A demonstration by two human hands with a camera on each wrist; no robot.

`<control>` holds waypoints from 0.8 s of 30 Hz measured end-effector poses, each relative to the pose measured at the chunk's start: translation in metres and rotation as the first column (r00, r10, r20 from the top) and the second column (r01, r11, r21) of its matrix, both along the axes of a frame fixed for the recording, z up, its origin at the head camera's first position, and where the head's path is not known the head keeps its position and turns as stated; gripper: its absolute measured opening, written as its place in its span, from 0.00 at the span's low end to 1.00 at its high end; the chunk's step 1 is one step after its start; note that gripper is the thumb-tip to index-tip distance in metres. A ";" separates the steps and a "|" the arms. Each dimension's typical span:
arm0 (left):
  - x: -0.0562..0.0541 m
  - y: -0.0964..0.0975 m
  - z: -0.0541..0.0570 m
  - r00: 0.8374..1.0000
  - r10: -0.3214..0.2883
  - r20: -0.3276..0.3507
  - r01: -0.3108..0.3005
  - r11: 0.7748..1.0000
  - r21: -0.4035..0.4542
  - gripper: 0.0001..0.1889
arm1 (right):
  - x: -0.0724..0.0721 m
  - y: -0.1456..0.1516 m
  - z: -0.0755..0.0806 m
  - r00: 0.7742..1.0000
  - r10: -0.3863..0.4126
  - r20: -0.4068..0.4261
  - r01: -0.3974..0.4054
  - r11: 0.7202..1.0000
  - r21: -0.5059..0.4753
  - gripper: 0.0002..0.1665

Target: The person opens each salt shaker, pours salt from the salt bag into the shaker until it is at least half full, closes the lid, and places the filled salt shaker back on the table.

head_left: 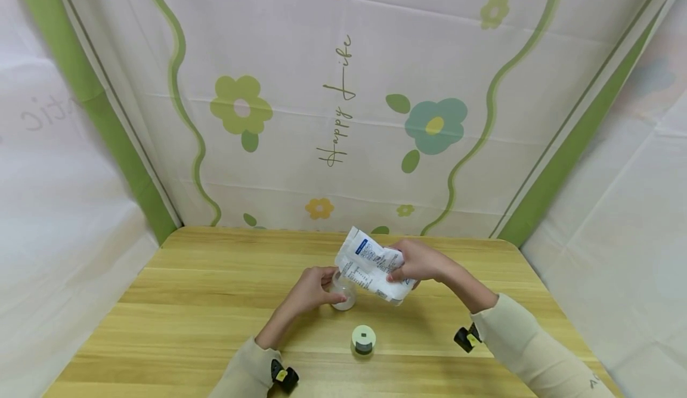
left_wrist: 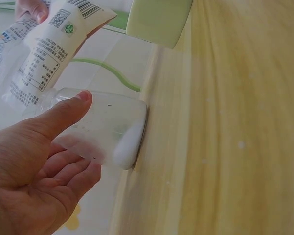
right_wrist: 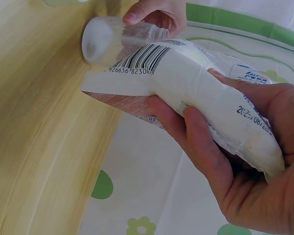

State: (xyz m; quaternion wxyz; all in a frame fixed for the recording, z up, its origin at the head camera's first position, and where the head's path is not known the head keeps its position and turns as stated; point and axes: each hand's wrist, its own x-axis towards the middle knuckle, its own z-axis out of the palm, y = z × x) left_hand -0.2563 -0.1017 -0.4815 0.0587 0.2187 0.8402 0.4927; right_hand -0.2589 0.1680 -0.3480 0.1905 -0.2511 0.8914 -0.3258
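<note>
My left hand point(head_left: 312, 289) holds a small clear jar point(head_left: 346, 296) upright on the table, thumb on one side and fingers round the other. White powder point(left_wrist: 129, 147) lies in the bottom of the jar in the left wrist view. My right hand point(head_left: 423, 261) grips a white printed bag of salt point(head_left: 370, 265) from its side, tilted. The bag's far end overlaps the jar's mouth in the head view. Closer to me on the table, a pale green lid point(head_left: 364, 334) with a grey flap sits apart from both hands.
The wooden table point(head_left: 214, 308) has a few white specks on it in the left wrist view. A white curtain point(head_left: 290, 147) with flowers and lettering hangs behind its far edge, and more white cloth point(head_left: 53, 177) closes in the sides.
</note>
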 end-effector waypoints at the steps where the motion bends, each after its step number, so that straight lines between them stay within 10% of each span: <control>1: 0.000 0.000 0.000 1.000 0.001 0.003 -0.001 1.000 -0.001 0.31 | 0.000 0.000 0.000 1.000 -0.001 0.000 0.001 1.000 0.000 0.19; 24: 0.001 0.001 0.000 1.000 0.005 0.002 -0.005 1.000 0.001 0.32 | 0.001 -0.001 0.000 1.000 -0.007 -0.019 0.007 1.000 0.012 0.21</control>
